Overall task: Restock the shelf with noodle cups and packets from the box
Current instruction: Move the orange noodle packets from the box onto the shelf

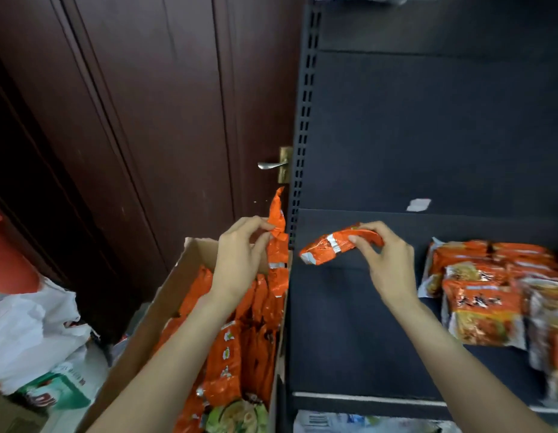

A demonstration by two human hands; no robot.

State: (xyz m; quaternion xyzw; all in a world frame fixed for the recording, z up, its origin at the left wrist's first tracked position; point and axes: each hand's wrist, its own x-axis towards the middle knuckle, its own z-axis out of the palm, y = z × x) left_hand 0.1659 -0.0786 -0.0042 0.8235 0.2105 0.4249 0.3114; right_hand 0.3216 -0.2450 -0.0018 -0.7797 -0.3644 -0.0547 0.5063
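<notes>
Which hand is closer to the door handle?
The left hand. It holds a packet above the box, just below the door handle. The right hand holds another packet farther right, over the shelf.

Holding two orange noodle packets, one in each hand.
My left hand (240, 254) pinches a packet (278, 242) above the open box (165, 295); my right hand (385, 264) holds another packet (334, 243) over the dark shelf (349, 323).

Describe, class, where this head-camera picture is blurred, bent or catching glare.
Head view: the stacked packets on the shelf at the right edge are smeared by blur; the shelf upright and door lean from wide-angle distortion; glare glints on the foil packet in the right hand.
</notes>
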